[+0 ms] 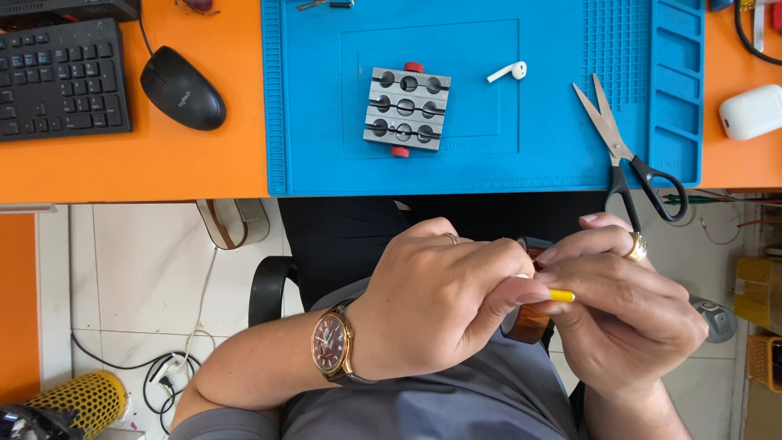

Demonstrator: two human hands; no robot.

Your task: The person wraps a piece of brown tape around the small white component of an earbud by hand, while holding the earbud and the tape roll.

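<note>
Both my hands are held together over my lap, below the desk edge. My left hand, with a brown-faced wristwatch and a ring, is closed around a roll of amber tape. My right hand, also ringed, pinches a small yellow piece at the roll between thumb and fingers. Most of the roll is hidden by my fingers. On the blue work mat lie a grey metal jig with round holes and red knobs, a single white earbud and black-handled scissors.
The orange desk holds a black keyboard and black mouse at the left, and a white earbud case at the right. Below are white floor tiles, cables, a yellow mesh object and a chair armrest.
</note>
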